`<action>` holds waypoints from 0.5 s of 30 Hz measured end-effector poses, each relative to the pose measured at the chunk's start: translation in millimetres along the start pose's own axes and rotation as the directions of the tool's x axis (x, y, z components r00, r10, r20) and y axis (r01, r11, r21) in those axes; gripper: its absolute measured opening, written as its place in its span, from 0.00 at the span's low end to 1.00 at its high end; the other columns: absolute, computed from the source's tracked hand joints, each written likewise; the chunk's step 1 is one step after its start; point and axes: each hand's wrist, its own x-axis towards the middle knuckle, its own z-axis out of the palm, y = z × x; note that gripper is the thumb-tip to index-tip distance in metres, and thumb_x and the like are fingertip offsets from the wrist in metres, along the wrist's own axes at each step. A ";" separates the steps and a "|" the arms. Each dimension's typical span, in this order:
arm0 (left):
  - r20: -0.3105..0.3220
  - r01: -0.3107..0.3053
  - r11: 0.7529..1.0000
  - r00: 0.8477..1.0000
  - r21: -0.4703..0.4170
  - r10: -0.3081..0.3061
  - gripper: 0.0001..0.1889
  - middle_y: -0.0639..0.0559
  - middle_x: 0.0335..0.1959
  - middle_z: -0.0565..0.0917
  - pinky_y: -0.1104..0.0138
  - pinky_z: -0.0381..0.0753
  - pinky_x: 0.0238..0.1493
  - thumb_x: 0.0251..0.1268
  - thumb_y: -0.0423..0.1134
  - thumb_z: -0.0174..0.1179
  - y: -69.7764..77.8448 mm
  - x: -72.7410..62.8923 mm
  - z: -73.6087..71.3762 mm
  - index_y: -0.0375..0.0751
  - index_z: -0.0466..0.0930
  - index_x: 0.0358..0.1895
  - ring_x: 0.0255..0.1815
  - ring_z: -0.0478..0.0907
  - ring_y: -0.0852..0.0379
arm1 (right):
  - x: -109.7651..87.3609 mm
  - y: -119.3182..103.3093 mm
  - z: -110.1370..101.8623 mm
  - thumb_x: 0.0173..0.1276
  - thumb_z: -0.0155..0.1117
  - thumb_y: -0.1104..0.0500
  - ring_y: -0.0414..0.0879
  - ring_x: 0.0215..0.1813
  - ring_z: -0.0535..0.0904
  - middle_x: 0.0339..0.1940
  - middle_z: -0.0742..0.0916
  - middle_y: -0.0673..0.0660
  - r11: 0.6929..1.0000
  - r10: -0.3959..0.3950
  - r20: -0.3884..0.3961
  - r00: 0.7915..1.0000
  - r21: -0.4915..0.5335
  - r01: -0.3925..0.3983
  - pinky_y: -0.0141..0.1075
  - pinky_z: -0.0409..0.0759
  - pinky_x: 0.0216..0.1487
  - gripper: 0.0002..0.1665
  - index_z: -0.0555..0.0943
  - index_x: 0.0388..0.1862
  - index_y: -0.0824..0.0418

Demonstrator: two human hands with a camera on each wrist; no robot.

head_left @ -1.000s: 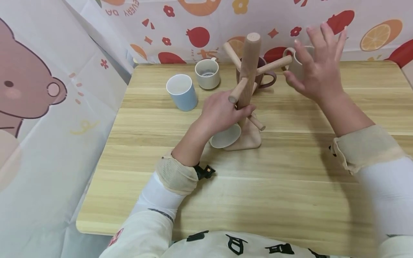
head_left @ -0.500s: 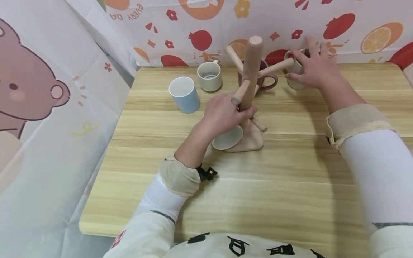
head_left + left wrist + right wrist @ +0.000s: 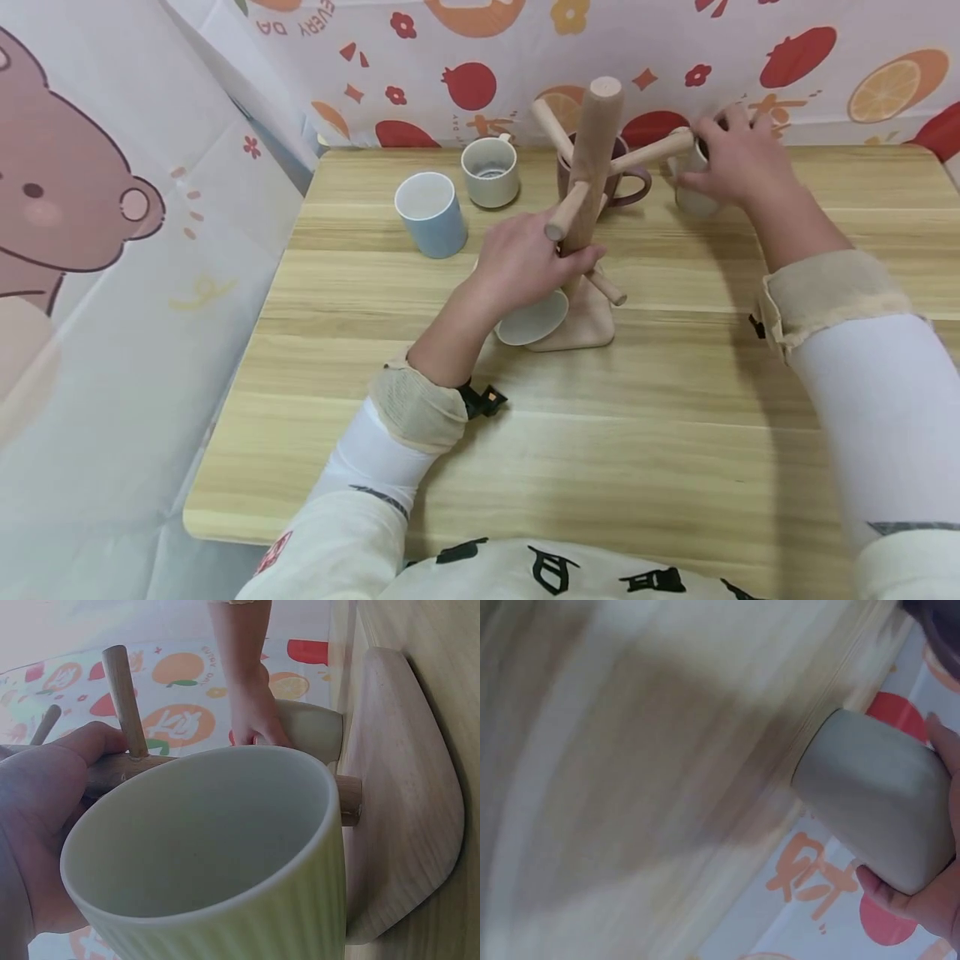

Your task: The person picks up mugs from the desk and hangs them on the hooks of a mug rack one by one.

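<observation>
Biggest thing we've got here is the fruit-print cloth [image 3: 637, 42], hanging beyond the left hand [image 3: 525, 258] and the right hand [image 3: 742, 158], plus a bear-print cloth [image 3: 67, 192] well off to the left hand's outer side. Next up is the wooden table [image 3: 675, 375], spread out under both hands. Pale sleeves [image 3: 877, 400] cover the arms behind the wrists. Then we've got the mug rack [image 3: 596, 158], standing right at the left hand, which has its fingers and thumb wrapped round the post, below the upper pegs. The right hand is curled around the pale mug [image 3: 697, 200] up near the rim, fingers and thumb on opposite sides; a peg end overlaps that mug in the head view, but we can't tell if they touch. Under the left hand we see the ribbed mug [image 3: 247, 922], light green, tilted beside the post with its mouth toward the person; we can't make out what's holding it up. The purple mug [image 3: 618, 150] sits between the hands, just behind the rack, handle pointing the right hand's way. Out past the left hand's knuckles we've got the blue mug [image 3: 435, 221], upright, with the little cream cup [image 3: 491, 185] just beside it, nearer the cloth. Smallest of all is a black gadget [image 3: 490, 400] at the left wrist.
</observation>
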 end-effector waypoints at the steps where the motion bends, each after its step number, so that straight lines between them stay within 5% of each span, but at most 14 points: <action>1: -0.002 0.000 1.000 1.000 -0.001 0.000 0.30 0.54 0.38 0.85 0.61 0.73 0.31 0.64 0.64 0.58 -0.1 0.0 0.0 0.56 0.67 0.65 0.35 0.79 0.55 | -1.8 -0.4 0.7 0.66 0.57 0.31 0.81 0.72 0.45 0.75 0.53 0.73 1.000 0.003 -0.004 1.000 0.003 -0.003 0.72 0.67 0.56 0.52 0.53 0.79 0.56; 10: -0.024 0.001 1.000 1.000 -0.001 -0.001 0.19 0.55 0.34 0.84 0.61 0.73 0.31 0.63 0.63 0.59 -0.8 0.0 -0.4 0.52 0.75 0.43 0.34 0.78 0.56 | -20.7 6.2 9.7 0.65 0.60 0.40 0.72 0.73 0.52 0.74 0.61 0.68 0.987 0.063 -0.133 0.989 0.155 -0.042 0.69 0.67 0.56 0.33 0.70 0.64 0.54; 15: -0.024 0.003 1.000 1.000 0.011 -0.003 0.19 0.56 0.33 0.84 0.60 0.73 0.32 0.64 0.63 0.58 0.5 0.4 -0.4 0.53 0.74 0.41 0.33 0.78 0.56 | -36.3 13.5 16.5 0.62 0.64 0.42 0.64 0.72 0.55 0.73 0.64 0.63 0.935 0.124 -0.221 0.967 0.353 -0.039 0.67 0.65 0.58 0.31 0.72 0.60 0.55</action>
